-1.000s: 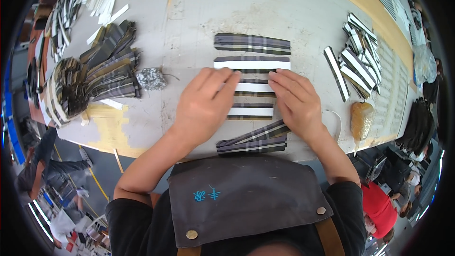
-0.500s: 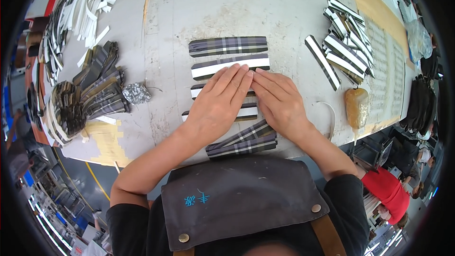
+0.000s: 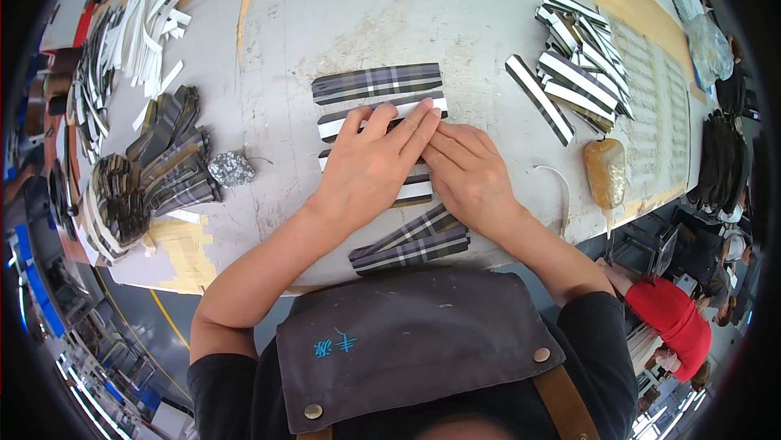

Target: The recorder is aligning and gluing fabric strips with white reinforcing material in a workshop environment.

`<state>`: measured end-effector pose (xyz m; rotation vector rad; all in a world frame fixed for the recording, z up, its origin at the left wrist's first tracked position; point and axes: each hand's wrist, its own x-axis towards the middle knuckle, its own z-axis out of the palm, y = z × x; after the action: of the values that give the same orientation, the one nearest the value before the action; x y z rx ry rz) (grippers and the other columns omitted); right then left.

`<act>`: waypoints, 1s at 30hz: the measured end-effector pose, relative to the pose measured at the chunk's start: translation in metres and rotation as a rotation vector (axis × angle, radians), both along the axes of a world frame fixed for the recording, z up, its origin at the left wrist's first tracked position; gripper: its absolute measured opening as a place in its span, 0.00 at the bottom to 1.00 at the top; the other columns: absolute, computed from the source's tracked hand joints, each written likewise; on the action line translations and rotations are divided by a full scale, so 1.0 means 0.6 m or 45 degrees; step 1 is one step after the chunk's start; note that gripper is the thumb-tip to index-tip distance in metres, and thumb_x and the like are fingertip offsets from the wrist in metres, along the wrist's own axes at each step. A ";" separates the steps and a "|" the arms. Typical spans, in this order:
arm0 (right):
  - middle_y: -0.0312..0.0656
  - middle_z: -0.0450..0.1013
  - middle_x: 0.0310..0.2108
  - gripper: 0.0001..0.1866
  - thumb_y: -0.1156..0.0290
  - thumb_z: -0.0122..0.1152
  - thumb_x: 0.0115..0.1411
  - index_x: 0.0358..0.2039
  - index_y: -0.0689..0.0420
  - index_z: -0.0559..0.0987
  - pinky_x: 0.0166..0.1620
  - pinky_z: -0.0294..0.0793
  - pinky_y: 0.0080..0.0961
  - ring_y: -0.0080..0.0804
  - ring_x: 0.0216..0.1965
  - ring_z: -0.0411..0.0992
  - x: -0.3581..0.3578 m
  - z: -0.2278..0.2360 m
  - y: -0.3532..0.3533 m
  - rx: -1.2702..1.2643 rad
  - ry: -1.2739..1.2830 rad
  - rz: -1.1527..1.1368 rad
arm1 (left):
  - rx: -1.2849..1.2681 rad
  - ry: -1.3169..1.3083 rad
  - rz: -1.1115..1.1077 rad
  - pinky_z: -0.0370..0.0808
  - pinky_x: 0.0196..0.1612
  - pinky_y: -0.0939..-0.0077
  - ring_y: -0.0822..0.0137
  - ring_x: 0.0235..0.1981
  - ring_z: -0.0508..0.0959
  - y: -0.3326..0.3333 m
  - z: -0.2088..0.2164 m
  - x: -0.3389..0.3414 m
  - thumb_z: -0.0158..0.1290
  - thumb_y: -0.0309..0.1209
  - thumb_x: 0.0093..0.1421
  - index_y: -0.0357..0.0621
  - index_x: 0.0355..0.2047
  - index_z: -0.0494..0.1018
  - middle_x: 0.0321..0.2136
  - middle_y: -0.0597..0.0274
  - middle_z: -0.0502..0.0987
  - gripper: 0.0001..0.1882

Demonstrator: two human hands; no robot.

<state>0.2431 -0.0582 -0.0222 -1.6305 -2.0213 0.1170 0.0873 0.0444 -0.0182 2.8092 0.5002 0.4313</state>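
My left hand (image 3: 366, 161) lies over a plaid fabric strip with a white band (image 3: 332, 126), its longer fingers reaching to the strip's right part, the others slightly bent. Beside it my right hand (image 3: 473, 173) rests with fingers laid flat and close together, its tips meeting the left fingers at that strip. Beyond sits a folded plaid strip (image 3: 378, 82). Under and between my hands, partly covered, are another banded strip (image 3: 323, 161) and a nearer one (image 3: 416, 192). Closest to me are plaid strips (image 3: 415, 249), crossed at an angle.
Banded strips are piled at the right (image 3: 582, 86), with a single strip (image 3: 538, 100) beside them. A wrapped amber lump (image 3: 604, 173) lies nearer. At left are bundled plaid pieces (image 3: 175, 163), white strips (image 3: 146, 33) and a speckled grey lump (image 3: 232, 168). A person in red (image 3: 669, 322) is at right.
My left fingers have bent and spread a little on the white-banded strip. The right hand stays close beside them. The whole view has shifted slightly.
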 end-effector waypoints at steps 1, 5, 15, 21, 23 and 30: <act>0.45 0.74 0.46 0.18 0.80 0.60 0.43 0.39 0.64 0.79 0.53 0.70 0.36 0.40 0.51 0.71 0.000 0.000 0.000 0.004 -0.001 -0.002 | -0.007 -0.002 -0.002 0.67 0.49 0.65 0.59 0.44 0.70 0.000 -0.001 0.000 0.51 0.21 0.52 0.40 0.57 0.68 0.58 0.63 0.71 0.29; 0.46 0.74 0.46 0.18 0.81 0.59 0.43 0.38 0.65 0.79 0.52 0.70 0.36 0.40 0.50 0.71 -0.001 0.000 -0.004 -0.001 0.009 -0.018 | 0.023 0.024 -0.032 0.67 0.49 0.66 0.59 0.43 0.70 0.003 0.004 0.004 0.52 0.20 0.50 0.39 0.58 0.68 0.57 0.64 0.71 0.30; 0.47 0.74 0.37 0.17 0.83 0.60 0.44 0.38 0.60 0.79 0.47 0.70 0.38 0.45 0.42 0.72 0.105 0.083 -0.075 -0.209 -0.062 -0.513 | 0.038 0.037 -0.010 0.67 0.51 0.60 0.52 0.47 0.68 0.007 0.004 0.005 0.50 0.14 0.45 0.43 0.54 0.71 0.56 0.67 0.72 0.32; 0.45 0.74 0.31 0.10 0.83 0.62 0.45 0.30 0.59 0.75 0.41 0.70 0.37 0.45 0.36 0.72 0.136 0.094 -0.115 -0.335 -0.092 -0.557 | -0.022 -0.125 0.069 0.69 0.45 0.65 0.54 0.46 0.69 0.004 0.016 0.015 0.53 0.15 0.45 0.39 0.48 0.75 0.50 0.59 0.76 0.26; 0.45 0.74 0.30 0.10 0.82 0.63 0.45 0.29 0.59 0.74 0.41 0.70 0.36 0.45 0.35 0.72 0.106 0.093 -0.092 -0.259 0.039 -0.516 | -0.192 -0.248 0.069 0.71 0.41 0.71 0.59 0.41 0.72 -0.007 0.030 0.011 0.53 0.17 0.50 0.38 0.45 0.76 0.44 0.58 0.77 0.19; 0.44 0.72 0.30 0.11 0.81 0.64 0.47 0.33 0.59 0.74 0.35 0.72 0.36 0.44 0.30 0.73 0.025 0.094 0.005 0.020 0.133 0.012 | -1.947 -0.335 0.423 0.70 0.33 0.84 0.80 0.29 0.74 -0.015 0.045 -0.004 0.56 0.31 0.63 0.34 0.36 0.76 0.27 0.66 0.77 0.10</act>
<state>0.2583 -0.0551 0.0344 -1.5721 -1.9467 0.1850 0.0846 0.0355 0.0087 1.1940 0.7679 0.2598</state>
